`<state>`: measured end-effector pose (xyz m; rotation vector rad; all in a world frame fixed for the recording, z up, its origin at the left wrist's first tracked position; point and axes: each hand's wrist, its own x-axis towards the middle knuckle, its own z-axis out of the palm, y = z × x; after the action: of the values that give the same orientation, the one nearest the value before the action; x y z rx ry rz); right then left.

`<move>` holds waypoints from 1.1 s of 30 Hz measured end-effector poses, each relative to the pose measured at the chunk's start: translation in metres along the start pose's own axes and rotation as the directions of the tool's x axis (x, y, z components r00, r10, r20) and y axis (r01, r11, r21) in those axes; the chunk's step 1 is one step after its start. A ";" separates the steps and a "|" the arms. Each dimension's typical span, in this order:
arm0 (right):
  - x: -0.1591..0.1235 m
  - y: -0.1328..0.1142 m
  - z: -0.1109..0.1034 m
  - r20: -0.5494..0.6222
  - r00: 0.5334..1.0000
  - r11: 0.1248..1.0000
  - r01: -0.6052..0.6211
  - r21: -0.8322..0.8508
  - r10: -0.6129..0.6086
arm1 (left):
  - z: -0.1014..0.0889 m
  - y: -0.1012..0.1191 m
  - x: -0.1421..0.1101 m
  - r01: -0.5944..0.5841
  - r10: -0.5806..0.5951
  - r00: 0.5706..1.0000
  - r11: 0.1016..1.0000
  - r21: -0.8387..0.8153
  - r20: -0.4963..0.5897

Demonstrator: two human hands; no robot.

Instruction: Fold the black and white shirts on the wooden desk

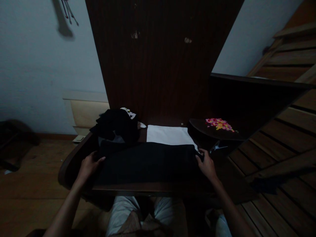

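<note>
A black garment (148, 161) lies spread flat across a dark wooden table (138, 189) in front of me. My left hand (89, 165) grips the garment's left edge, fingers curled on the cloth. My right hand (206, 164) pinches its right edge near the upper corner. Behind the garment lies a white folded cloth (169, 135). At the back left of the table sits a heap of black clothes (116, 126) with some white print showing.
A dark round tray (197, 126) with small pink and yellow pieces (219, 124) stands at the right. A tall dark wooden panel (160, 59) rises behind the table. Wooden stairs (283, 108) run along the right; wooden floor lies to the left.
</note>
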<state>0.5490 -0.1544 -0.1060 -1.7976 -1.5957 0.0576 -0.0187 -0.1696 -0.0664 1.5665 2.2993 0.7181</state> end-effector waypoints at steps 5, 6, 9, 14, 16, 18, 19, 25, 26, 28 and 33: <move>0.000 -0.005 0.004 -0.097 0.995 0.989 0.033 0.143 -0.019 | 0.000 -0.004 -0.003 -0.061 0.065 0.993 0.997 0.040 -0.097; -0.001 -0.005 0.005 -0.124 0.992 0.987 0.030 0.158 -0.010 | 0.001 -0.005 -0.005 -0.068 0.074 0.990 0.996 0.056 -0.118; -0.001 -0.001 0.008 -0.070 0.998 0.988 0.019 0.152 -0.008 | 0.004 -0.007 -0.007 -0.062 0.076 0.989 0.992 0.111 -0.126; 0.002 0.009 0.010 0.091 0.995 0.998 -0.039 -0.043 0.043 | 0.008 0.002 0.003 -0.103 0.099 0.980 0.995 -0.013 -0.173; 0.004 0.006 0.010 0.082 0.996 0.984 -0.031 -0.177 0.046 | 0.008 0.008 0.010 -0.162 0.143 0.969 0.983 -0.084 -0.201; 0.007 -0.002 0.010 0.069 0.998 0.955 0.026 -0.296 -0.006 | 0.008 0.014 0.016 -0.235 0.204 0.949 0.966 -0.111 -0.239; 0.010 -0.007 0.011 0.060 0.997 0.940 0.059 -0.337 -0.041 | 0.008 0.016 0.018 -0.275 0.237 0.934 0.955 -0.112 -0.265; 0.036 -0.028 0.030 0.092 0.978 0.941 0.206 -0.268 -0.188 | 0.008 0.017 0.031 -0.359 0.307 0.898 0.925 -0.124 -0.315; 0.041 -0.029 0.034 0.124 0.971 0.941 0.228 -0.249 -0.202 | 0.007 0.016 0.032 -0.349 0.294 0.901 0.928 -0.129 -0.318; 0.048 -0.030 0.042 0.191 0.959 0.936 0.252 -0.245 -0.208 | 0.005 0.014 0.033 -0.319 0.262 0.909 0.938 -0.136 -0.325; 0.055 -0.028 0.047 0.262 0.958 0.921 0.207 -0.331 -0.121 | -0.007 0.017 0.027 -0.197 0.156 0.941 0.974 -0.113 -0.300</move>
<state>0.5156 -0.0840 -0.1026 -1.9751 -2.0304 -0.1074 -0.0193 -0.1417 -0.0498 1.7142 2.2565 1.2024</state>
